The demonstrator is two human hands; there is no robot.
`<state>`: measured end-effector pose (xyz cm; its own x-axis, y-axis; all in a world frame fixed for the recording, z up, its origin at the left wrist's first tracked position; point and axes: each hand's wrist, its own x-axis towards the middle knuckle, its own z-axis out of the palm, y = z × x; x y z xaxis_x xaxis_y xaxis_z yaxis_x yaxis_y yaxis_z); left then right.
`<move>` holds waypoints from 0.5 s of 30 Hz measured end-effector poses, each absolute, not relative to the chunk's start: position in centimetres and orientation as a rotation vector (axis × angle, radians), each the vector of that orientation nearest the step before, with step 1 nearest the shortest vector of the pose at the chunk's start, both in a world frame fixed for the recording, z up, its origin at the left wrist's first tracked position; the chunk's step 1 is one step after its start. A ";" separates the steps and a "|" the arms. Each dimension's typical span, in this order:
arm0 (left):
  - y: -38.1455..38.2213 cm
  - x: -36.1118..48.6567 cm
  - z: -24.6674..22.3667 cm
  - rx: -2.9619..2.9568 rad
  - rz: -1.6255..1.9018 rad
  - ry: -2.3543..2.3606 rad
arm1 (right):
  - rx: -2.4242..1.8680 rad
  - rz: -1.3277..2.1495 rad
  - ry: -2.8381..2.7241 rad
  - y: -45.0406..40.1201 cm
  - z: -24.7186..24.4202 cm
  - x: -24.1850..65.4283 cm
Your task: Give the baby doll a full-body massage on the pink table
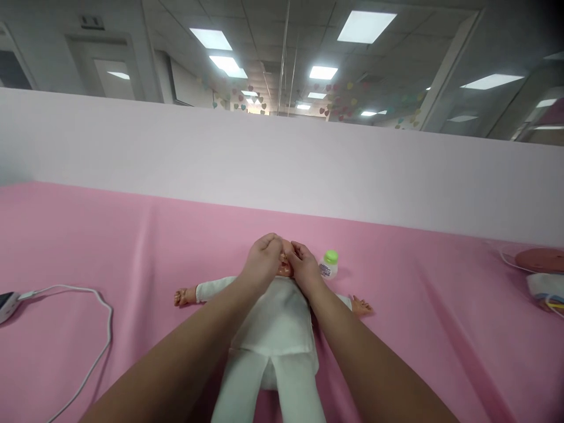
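Note:
A baby doll (275,317) in a white top and trousers lies on its back on the pink sheet, arms spread to both sides. My left hand (263,258) curls around one side of its head, fingers bent and closed. On the opposite side, my right hand (305,263) is closed against the head too, thumb near the face. Between the two hands only part of the face and the mouth shows; the rest is covered. Just right of my right hand stands a small clear bottle with a green cap (329,264), upright and untouched.
A white cable (108,329) runs over the pink sheet (145,247) at left to a white device (7,306). At the right edge lie a brown rounded object (540,259) and a folded cloth (546,286). A white low wall (282,167) borders the far side, with glass above.

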<state>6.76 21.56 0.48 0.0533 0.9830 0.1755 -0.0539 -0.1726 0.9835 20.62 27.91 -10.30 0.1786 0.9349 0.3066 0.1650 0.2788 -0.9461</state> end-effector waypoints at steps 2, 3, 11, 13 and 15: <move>23.7 5.3 -0.9 1.397 1.351 1.162 | -1.211 0.786 -1.263 27.8 -9.9 20.6; 24.4 4.6 -1.5 1.473 1.371 1.245 | -1.228 0.785 -1.251 27.8 -9.8 20.6; 26.2 4.5 -4.8 1.696 1.287 1.457 | -0.992 0.976 -1.122 28.2 -10.4 19.9; 26.5 4.7 -5.1 1.560 1.251 1.414 | -0.964 0.990 -1.111 28.2 -10.6 19.8; 26.8 4.7 -5.4 1.430 1.257 1.363 | -0.954 0.990 -1.104 28.2 -10.4 19.7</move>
<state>4.73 26.76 -5.41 -0.0640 0.9883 0.1386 0.2182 -0.1217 0.9683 19.66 28.19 -10.44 0.1580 0.9546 0.2527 -0.1475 0.2759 -0.9498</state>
